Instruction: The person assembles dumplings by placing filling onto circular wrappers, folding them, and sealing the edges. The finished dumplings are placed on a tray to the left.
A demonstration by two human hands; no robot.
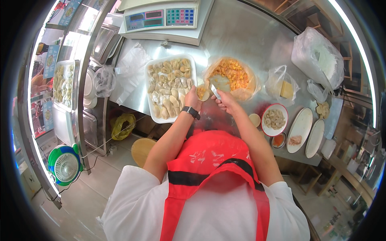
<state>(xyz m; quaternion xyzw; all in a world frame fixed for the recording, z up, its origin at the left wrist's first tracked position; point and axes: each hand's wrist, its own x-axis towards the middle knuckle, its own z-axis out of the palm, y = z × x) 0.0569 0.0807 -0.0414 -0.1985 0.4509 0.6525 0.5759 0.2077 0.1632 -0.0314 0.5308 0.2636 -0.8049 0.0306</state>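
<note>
In my left hand [193, 100] lies a round dumpling wrapper [203, 92] with a dab of orange-yellow filling on it. My right hand [225, 101] grips a small spatula [214, 90], its tip close to the wrapper. Beyond my right hand, a plastic-lined container [254, 86] holds chunky orange-yellow filling [230, 70], scraped away at its near left. Left of my hands, a white tray [148, 90] carries rows of folded dumplings [169, 87]. By my right forearm is a small stack of wrappers [254, 120], and beside it a red-rimmed bowl [284, 109] of peeled shrimp [273, 118].
A weighing scale [162, 33] stands at the back. To the right are a bagged yellow block [286, 89], a large flour bag [319, 57], a small orange-filled bowl [278, 140] and two oval plates [301, 123] [315, 138]. A green fan [64, 165] is at lower left.
</note>
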